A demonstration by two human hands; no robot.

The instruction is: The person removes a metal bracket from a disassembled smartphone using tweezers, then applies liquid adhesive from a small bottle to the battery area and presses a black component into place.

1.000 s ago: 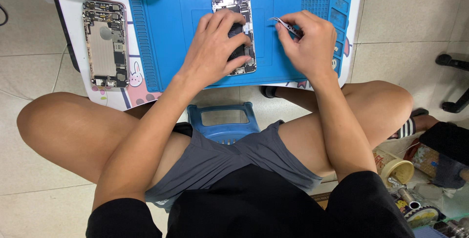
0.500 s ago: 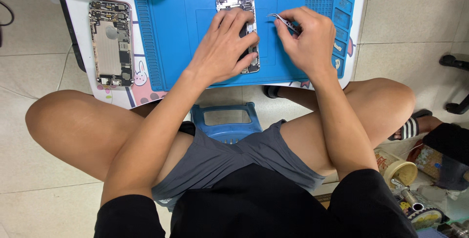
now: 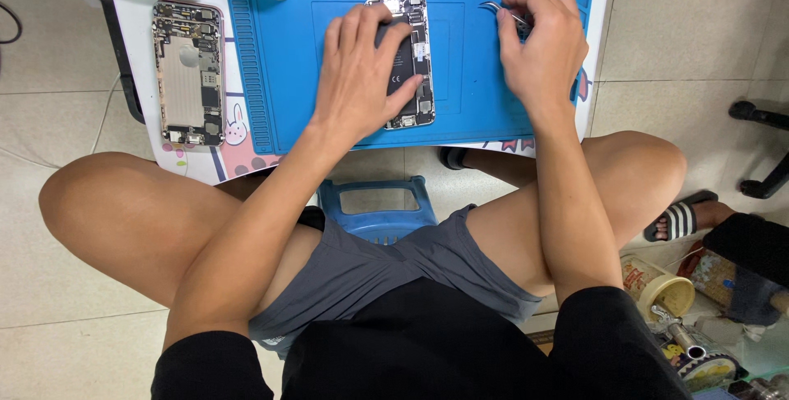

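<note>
Opened phone (image 3: 415,59) flat on mat, metal tweezers (image 3: 498,11) beside

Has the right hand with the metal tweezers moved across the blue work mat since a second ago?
Yes. The right hand with the metal tweezers has shifted right, away from the opened phone, toward the blue work mat edge.

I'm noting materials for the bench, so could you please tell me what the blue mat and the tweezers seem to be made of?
Blue mat: probably silicone or soft rubber, matte, with moulded ridges and compartments. Tweezers in the right hand: likely steel, thin and shiny silver.
</note>
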